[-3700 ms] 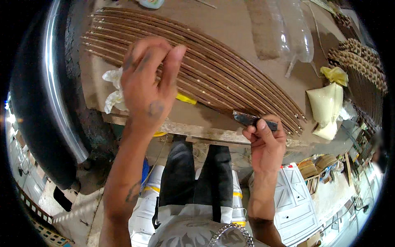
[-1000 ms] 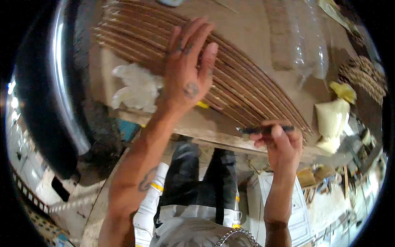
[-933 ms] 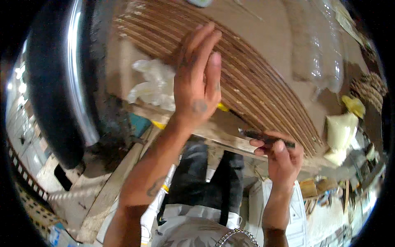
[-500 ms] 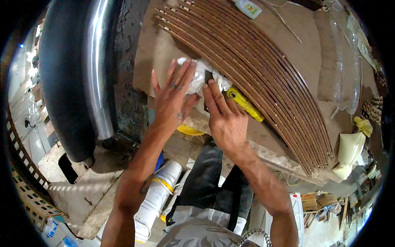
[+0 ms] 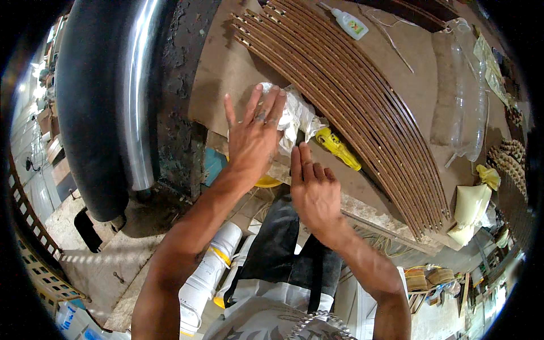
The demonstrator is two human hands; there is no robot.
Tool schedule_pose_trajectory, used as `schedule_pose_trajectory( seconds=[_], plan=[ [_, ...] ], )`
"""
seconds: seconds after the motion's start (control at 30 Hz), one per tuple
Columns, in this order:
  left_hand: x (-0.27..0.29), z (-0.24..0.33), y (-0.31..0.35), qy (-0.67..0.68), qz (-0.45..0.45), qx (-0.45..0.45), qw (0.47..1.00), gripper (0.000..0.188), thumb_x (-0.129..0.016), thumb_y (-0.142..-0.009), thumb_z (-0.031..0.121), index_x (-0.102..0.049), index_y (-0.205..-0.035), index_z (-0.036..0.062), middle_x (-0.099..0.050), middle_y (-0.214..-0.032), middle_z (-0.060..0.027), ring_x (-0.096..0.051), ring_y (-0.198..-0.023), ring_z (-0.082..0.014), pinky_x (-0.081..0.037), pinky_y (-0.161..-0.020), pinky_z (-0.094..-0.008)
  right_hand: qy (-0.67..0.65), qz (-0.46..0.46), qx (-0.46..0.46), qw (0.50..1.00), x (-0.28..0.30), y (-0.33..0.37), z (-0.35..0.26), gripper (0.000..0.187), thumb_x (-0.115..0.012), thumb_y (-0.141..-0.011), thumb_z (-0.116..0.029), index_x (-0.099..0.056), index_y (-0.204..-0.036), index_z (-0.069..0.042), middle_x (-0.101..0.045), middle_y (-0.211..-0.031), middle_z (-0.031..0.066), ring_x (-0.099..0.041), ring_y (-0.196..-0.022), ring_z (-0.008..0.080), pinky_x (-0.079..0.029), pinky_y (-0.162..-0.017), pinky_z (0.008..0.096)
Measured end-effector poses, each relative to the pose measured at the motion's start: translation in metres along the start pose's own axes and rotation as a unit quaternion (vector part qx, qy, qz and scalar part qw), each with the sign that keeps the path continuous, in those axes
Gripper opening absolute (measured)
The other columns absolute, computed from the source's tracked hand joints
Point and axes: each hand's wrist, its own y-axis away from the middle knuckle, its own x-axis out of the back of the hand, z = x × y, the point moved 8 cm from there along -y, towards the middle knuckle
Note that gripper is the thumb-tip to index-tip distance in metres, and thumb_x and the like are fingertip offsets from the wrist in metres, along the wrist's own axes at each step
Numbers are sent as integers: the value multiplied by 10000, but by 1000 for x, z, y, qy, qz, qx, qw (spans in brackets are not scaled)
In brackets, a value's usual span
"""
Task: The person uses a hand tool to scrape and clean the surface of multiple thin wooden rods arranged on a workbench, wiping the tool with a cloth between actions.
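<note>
A crumpled white sheet [image 5: 296,115], perhaps cloth or thin plastic, lies at the worktable's near edge beside a stack of brown slats. My left hand [image 5: 256,133] rests on its left part, fingers spread and pointing away from me. Just below the sheet is my right hand [image 5: 316,195], back up. Its index and middle fingers stretch forward close together, the other two are bent, and the thumb and palm are hidden. Whatever it may hold is out of sight. A yellow tool [image 5: 338,148] lies right of the sheet, against the slats.
The long curved-looking slats [image 5: 345,107] cross the brown table [image 5: 411,102]. A glue bottle [image 5: 351,24] lies beyond them. At right are a clear plastic bottle [image 5: 467,107] and a tied cream bag [image 5: 472,207]. Large black and shiny rollers [image 5: 136,96] stand left; white buckets [image 5: 211,269] are below.
My right hand has drawn back toward me off the white sheet, and the dark flat piece under its fingers has gone from view. My left hand stays spread on the sheet.
</note>
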Motion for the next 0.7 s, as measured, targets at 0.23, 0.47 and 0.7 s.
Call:
schedule_pose_trajectory(
  seconds=[0.23,0.47,0.7],
  plan=[
    [-5,-5,2,0,-23,2,1000,749,-724,-796,189,-405,-1466,84,-361,-1538,-44,-266,-1460,-253,-68,-1141,-678,-239,-5,-83,968,16,30,24,447,-582,-800,9,-586,-1245,46,-629,-1258,216,-704,-887,245,-569,-763,354],
    [3,2,-2,-33,-28,-14,999,725,-713,-805,170,-410,-1456,72,-382,-1519,-49,-285,-1447,-264,-71,-1128,-687,-720,163,-371,564,-11,38,56,305,-520,-1036,-201,-596,-1097,88,-701,-987,189,-718,-851,232,-597,-726,350],
    [-1,1,-1,-26,-9,-16,1000,729,-739,-803,230,-431,-1447,82,-416,-1500,-52,-308,-1436,-252,-78,-1119,-699,-561,167,-436,684,-52,44,60,311,-552,-1010,-202,-614,-973,100,-715,-747,146,-725,-681,194,-572,-620,296]
  ],
)
